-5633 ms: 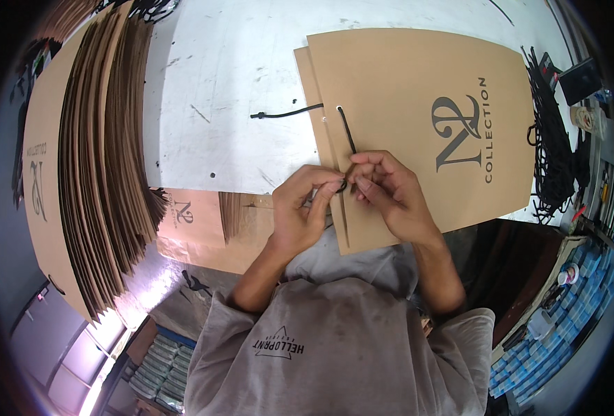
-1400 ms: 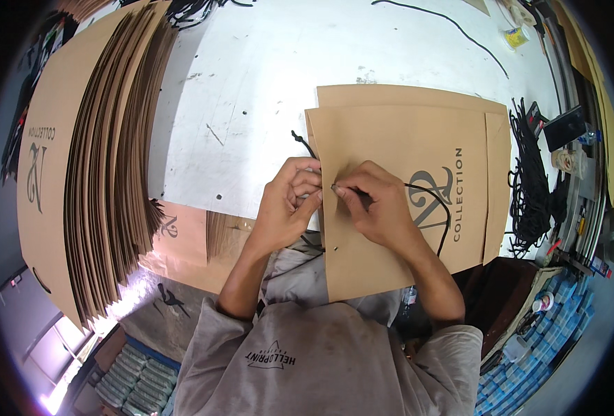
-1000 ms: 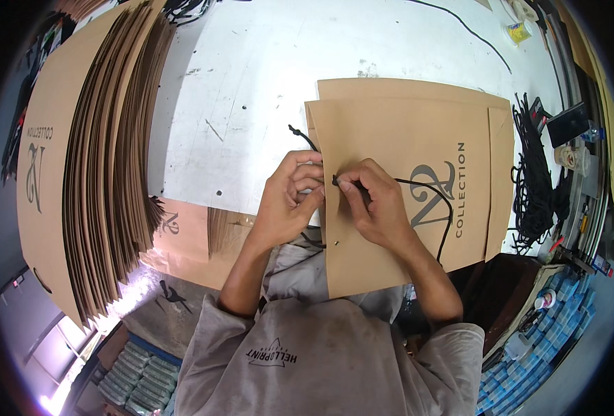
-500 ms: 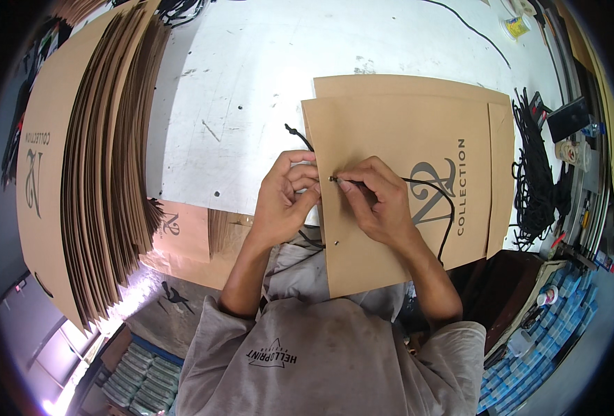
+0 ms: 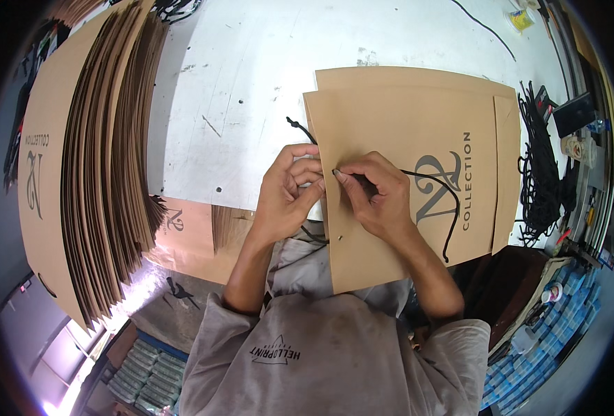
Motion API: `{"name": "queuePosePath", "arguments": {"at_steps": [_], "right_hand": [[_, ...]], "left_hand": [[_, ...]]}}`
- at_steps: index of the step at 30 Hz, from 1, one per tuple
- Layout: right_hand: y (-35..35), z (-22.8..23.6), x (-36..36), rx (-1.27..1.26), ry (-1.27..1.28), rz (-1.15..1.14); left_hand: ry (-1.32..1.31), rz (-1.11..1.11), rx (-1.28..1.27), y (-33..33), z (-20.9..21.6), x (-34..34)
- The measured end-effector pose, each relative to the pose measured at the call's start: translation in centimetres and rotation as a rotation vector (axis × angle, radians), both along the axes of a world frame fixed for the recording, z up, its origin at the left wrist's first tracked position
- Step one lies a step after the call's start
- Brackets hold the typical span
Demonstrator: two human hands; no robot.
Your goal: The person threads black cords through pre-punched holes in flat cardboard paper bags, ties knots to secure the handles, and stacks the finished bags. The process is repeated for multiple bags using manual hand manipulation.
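A flat brown paper bag (image 5: 390,118) with dark printing lies in front of me, its open edge on the left. My right hand (image 5: 378,186) pinches a black cord (image 5: 453,197) at the upper eyelet hole near that edge. The cord's free end trails right across the bag's face. My left hand (image 5: 290,187) has its fingers behind the bag's edge, with the thumb close to it, so the bag's edge is in its grip. Another black cord with a knotted end (image 5: 297,125) sticks out beyond the left fingers. A second eyelet (image 5: 340,238) shows lower down.
A tall stack of brown paper bags (image 5: 106,166) stands at the left. A bundle of black cords (image 5: 539,173) lies right of the bag, beside a dark phone-like device (image 5: 572,114). A small tub (image 5: 520,21) sits at the far right of the white table (image 5: 231,69).
My right fingers have pushed closer to the eyelet, covering more of the cord there. The bag has shifted slightly away from me and right. The cord's trailing end has come up onto the bag.
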State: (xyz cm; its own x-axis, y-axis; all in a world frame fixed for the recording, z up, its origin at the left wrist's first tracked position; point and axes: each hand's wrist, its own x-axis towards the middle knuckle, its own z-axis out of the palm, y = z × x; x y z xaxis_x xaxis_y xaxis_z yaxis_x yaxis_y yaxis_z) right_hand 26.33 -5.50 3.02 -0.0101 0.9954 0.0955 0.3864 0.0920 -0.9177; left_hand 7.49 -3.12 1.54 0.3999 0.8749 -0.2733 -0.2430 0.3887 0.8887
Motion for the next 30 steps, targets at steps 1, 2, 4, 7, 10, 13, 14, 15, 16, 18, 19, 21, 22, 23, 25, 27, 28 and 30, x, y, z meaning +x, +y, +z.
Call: {"name": "queuePosePath", "arguments": {"at_steps": [1, 2, 4, 7, 10, 13, 14, 15, 16, 18, 19, 21, 22, 23, 25, 27, 28, 30], "right_hand": [[0.0, -0.4, 0.1, 0.033, 0.002, 0.023], [0.0, -0.6, 0.2, 0.065, 0.004, 0.047], [0.0, -0.6, 0.3, 0.055, -0.04, 0.061], [0.0, -0.4, 0.0, 0.026, -0.064, 0.043], [-0.2, -0.8, -1.0, 0.065, -0.033, 0.004], [-0.5, -1.7, -0.9, 0.127, -0.02, -0.006], [-0.5, -1.9, -0.9, 0.143, -0.019, -0.003], [-0.6, -1.7, -1.0, 0.079, -0.025, -0.025], [-0.7, -1.2, -1.1, 0.014, -0.032, -0.048], [-0.9, -0.3, -1.4, -0.014, -0.051, -0.049], [-0.9, 0.2, -1.5, 0.024, -0.063, -0.03], [-0.9, 0.2, -1.5, 0.082, -0.028, 0.02], [-1.0, -0.2, -1.3, 0.103, 0.019, 0.055], [-1.1, -0.5, -1.1, 0.123, 0.067, 0.088], [-1.4, -0.5, -1.1, 0.036, 0.092, 0.043], [-1.7, -0.1, -1.2, 0.112, 0.02, 0.053], [-1.7, 0.5, -1.3, 0.232, -0.064, 0.083], [-1.7, 1.3, -1.7, 0.363, -0.016, 0.163]], "left_hand": [[0.001, -0.002, 0.006, 0.0, -0.1, -0.1], [0.003, -0.005, 0.013, 0.0, -0.2, -0.1], [0.012, -0.01, 0.018, 0.0, -0.2, -0.1], [0.02, -0.002, 0.002, 0.0, 0.0, 0.0], [0.028, -0.012, 0.025, 0.1, -0.6, -0.3], [0.014, 0.008, 0.048, 0.1, -0.7, -0.4], [0.008, 0.025, 0.05, 0.0, -0.6, -0.4], [0.142, 0.044, 0.07, -0.1, -0.1, -0.4], [0.277, 0.06, 0.089, -0.2, 0.8, -0.4], [0.39, 0.095, 0.133, -0.7, 1.5, -0.9], [0.368, 0.113, 0.158, -0.9, 1.7, -1.5], [0.217, 0.091, 0.187, -1.3, 1.9, -2.6], [0.15, 0.062, 0.174, -1.3, 2.1, -2.8], [0.083, 0.032, 0.16, -1.1, 2.3, -2.9], [-0.009, -0.066, 0.063, -0.8, 2.4, -3.2], [0.046, -0.073, -0.134, -0.4, 2.9, -2.4], [0.073, -0.078, -0.233, -0.2, 3.1, -1.9], [0.106, -0.043, -0.209, -0.2, 2.3, -1.6]]}}
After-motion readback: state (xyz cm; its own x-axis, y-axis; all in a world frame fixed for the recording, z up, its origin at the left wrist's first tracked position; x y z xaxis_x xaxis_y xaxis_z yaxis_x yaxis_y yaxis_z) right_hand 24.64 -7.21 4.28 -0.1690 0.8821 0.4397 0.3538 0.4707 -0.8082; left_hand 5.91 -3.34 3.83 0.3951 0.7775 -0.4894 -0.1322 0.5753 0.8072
